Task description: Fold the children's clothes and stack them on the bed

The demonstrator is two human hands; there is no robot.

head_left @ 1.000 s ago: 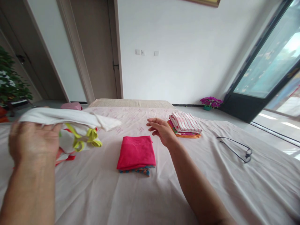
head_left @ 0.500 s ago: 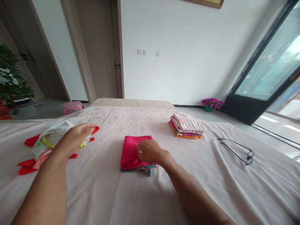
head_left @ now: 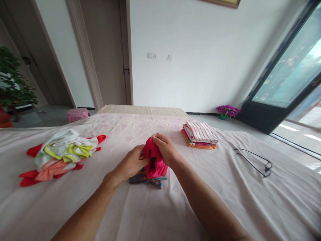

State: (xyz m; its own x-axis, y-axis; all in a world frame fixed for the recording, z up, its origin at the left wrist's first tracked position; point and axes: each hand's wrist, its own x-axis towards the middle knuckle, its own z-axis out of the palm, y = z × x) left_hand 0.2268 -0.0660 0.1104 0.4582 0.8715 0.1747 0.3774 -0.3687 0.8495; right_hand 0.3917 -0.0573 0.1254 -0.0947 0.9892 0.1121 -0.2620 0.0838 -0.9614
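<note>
Both my hands are on a folded bright pink-red garment (head_left: pixel 157 165), which is bunched up and raised, with dark gaps showing in its near side. My right hand (head_left: pixel 166 149) pinches its upper right edge. At its left side, my left hand (head_left: pixel 132 162) is closed on the fabric, with the thumb toward me and some fingertips hidden. Beneath lies a folded blue and orange patterned cloth (head_left: pixel 145 179) on the pale pink bed sheet (head_left: pixel 105 214).
To the left is a loose heap of white, yellow-trimmed and red clothes (head_left: pixel 65 152). A folded stack topped with striped cloth (head_left: pixel 202 132) sits at the right, with black-framed glasses (head_left: pixel 266 169) farther right. A pink stool (head_left: pixel 77 114) stands beyond the bed.
My left hand has moved right, from over the loose heap to the pink-red garment. The garment, flat under my right hand before, is now gathered and lifted, uncovering more patterned cloth.
</note>
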